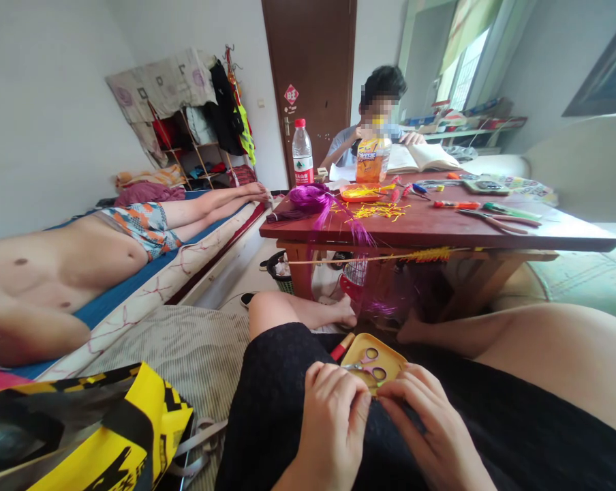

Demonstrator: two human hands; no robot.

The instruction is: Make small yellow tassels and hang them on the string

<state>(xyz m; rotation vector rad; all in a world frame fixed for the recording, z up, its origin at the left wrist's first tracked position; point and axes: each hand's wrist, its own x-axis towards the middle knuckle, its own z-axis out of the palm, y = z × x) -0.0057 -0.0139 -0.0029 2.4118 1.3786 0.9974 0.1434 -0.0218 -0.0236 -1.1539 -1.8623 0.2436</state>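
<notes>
My left hand [331, 419] and my right hand [430, 426] meet over my lap on black cloth, fingertips pinched together around something too small to make out. Just beyond the fingertips a small yellow tray [356, 349] rests on my lap and holds small scissors [366, 369]. A red marker [341, 346] lies beside the tray's left edge.
A low red-brown table [435, 228] ahead carries purple fibre [313, 198], yellow scraps, pens, a water bottle [302, 153] and an orange drink bottle [372, 158]. A person sits behind it with an open book. Another person lies on the bed at left. A yellow-black bag [98, 429] sits at lower left.
</notes>
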